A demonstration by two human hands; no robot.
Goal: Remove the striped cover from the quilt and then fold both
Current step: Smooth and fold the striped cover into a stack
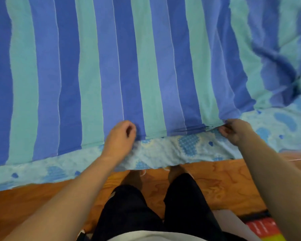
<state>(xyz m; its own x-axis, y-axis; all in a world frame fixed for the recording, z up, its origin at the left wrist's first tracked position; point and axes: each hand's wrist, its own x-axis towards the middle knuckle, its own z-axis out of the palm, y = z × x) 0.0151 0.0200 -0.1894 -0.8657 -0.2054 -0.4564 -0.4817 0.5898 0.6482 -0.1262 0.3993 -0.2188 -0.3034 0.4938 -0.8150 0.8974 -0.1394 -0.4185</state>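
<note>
The striped cover point(111, 66), in blue and teal bands, lies spread across the bed and fills most of the view. Its near hem shows several stacked layers between my hands. My left hand point(119, 138) rests at the near hem with its fingers curled, and whether it pinches the cloth is unclear. At the hem's right end my right hand point(233, 130) pinches the cover's corner. A light blue patterned fabric point(163, 152) lies under the cover along the near edge and at the right; whether this is the quilt or a sheet is unclear.
The wooden floor point(215, 180) runs along the near side of the bed, where my legs in black trousers point(186, 206) stand. A white sheet and a red and yellow object point(261, 230) lie on the floor at bottom right.
</note>
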